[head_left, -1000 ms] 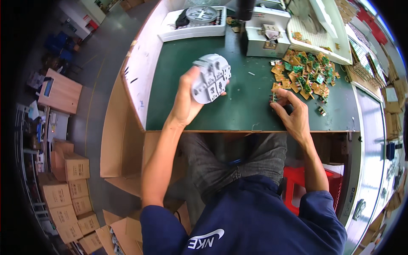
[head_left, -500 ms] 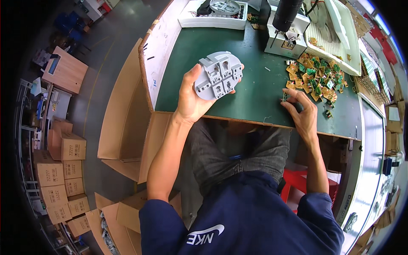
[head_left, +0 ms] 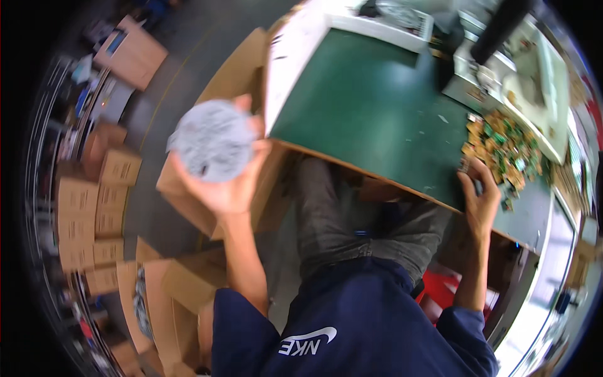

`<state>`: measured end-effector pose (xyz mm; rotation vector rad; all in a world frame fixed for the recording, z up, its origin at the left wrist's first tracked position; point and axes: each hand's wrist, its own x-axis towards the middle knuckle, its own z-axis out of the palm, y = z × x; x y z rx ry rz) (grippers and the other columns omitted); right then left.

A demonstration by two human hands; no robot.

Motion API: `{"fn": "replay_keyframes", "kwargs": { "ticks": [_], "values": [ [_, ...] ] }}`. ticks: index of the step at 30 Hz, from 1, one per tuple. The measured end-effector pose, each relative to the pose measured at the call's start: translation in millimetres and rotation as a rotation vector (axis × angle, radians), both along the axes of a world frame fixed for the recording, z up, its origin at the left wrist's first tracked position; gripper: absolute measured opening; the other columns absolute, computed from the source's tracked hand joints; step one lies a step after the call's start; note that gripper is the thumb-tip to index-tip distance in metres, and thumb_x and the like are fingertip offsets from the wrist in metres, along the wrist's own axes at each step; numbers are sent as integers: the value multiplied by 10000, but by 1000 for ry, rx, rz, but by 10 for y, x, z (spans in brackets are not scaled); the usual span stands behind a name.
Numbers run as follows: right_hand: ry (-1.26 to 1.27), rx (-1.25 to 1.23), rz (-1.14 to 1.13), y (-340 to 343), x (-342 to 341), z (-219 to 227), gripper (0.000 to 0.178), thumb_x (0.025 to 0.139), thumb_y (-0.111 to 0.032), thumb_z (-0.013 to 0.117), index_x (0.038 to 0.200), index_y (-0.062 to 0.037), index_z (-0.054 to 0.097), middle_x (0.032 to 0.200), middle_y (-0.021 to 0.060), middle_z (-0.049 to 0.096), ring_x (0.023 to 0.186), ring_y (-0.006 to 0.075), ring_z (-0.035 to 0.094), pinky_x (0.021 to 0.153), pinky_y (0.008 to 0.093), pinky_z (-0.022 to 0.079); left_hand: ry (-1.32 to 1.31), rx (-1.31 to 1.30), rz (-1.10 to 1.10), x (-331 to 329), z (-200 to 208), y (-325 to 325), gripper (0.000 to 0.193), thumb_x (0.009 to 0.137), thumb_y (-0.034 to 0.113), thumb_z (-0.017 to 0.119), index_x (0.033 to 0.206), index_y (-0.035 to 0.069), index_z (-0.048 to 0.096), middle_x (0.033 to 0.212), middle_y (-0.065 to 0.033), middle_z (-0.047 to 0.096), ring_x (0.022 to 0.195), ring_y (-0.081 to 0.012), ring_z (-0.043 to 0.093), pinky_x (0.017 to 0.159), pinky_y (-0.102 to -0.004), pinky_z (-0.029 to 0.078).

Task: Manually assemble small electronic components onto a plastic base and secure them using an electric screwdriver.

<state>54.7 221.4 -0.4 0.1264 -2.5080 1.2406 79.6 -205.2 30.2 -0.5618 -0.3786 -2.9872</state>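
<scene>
My left hand [head_left: 229,196] is wrapped round a round grey plastic housing [head_left: 213,141], held up past the table's left front corner, above a cardboard box. Motion blurs the housing's moulded details. On the green tabletop [head_left: 361,103], near the front edge at the right, my right hand [head_left: 483,200] has thumb and fingers pinched on a small circuit board [head_left: 464,164]. A heap of small yellow-brown and green circuit boards [head_left: 502,147] lies just beyond those fingers.
A white foam tray [head_left: 380,30] stands at the back, with a white device [head_left: 475,85] and a pale bin [head_left: 556,103] to its right. An open carton [head_left: 173,301] with grey parts is at lower left. Stacked cartons [head_left: 97,204] line the far left.
My left hand has carried the grey housing left, from over the tabletop to beyond its edge. The view has shifted and tilted. My right hand still pinches the small board by the heap.
</scene>
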Motion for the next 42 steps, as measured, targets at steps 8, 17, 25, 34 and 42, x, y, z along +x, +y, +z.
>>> {"fn": "replay_keyframes", "kwargs": {
  "ticks": [8, 17, 25, 34, 42],
  "values": [
    [-13, -9, 78, 116, -9, -57, 331, 944, 10, 675, 1275, 17, 656, 915, 12, 617, 856, 102, 550, 863, 255, 475, -359, 180, 1193, 3318, -1368, -2599, 727, 900, 355, 556, 1472, -65, 398, 1591, -261, 324, 1398, -506, 351, 1119, -635, 381],
    [-60, 59, 49, 85, -63, -20, 301, 956, -14, 668, 1255, 17, 661, 909, 15, 631, 852, 114, 562, 847, 263, 470, -718, 330, 1819, 4597, -1620, -3036, 751, 936, 488, 558, 1473, -23, 440, 1582, -208, 384, 1449, -435, 356, 1160, -716, 307],
    [-3, 120, 105, -42, -67, 96, 342, 841, 34, 731, 1178, -1, 687, 939, 74, 699, 872, 159, 641, 839, 304, 509, -142, -772, 951, 722, 514, -1358, 581, 1041, 196, 501, 1543, -26, 309, 1452, -192, 495, 1307, -312, 516, 1156, -467, 417],
    [-60, 30, 45, -14, -41, 166, 360, 822, 45, 739, 1177, 18, 685, 966, 90, 729, 816, 158, 672, 813, 297, 534, 584, -2291, 718, -3537, 759, 1113, 1038, 734, 572, 833, 1536, 63, 415, 1585, -272, 349, 1468, -446, 332, 1200, -487, 326],
    [-127, -102, 13, 44, -91, 168, 374, 804, 21, 794, 1165, -10, 703, 929, 94, 718, 789, 176, 690, 783, 303, 550, 725, -2602, 257, -4305, 726, 1632, 1238, 641, 605, 857, 1608, 91, 279, 1631, -239, 282, 1498, -407, 298, 1224, -475, 297]
  ]
}}
